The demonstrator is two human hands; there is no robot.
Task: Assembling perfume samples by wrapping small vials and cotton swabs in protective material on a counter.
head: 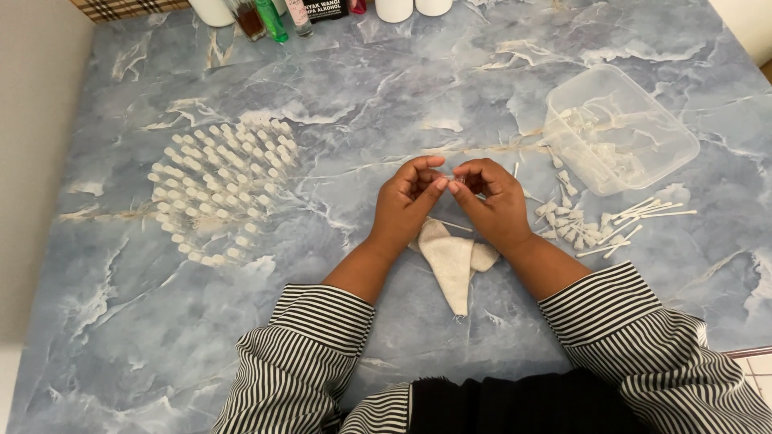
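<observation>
Pinching fingers [441, 183] meet midtable [362, 88], edges distant.

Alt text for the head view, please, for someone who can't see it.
Left hand and right hand meet fingertip to fingertip over a blue marble table, pinching something tiny. White cloth below, clear tub right, upright white pieces left.

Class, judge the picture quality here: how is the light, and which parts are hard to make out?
Head view: light is even and soft, with faint shadows under the hands; the clear tub and its contents wash out; the tiny piece between the fingers is too small to identify; bottles are cropped at the top.
</observation>
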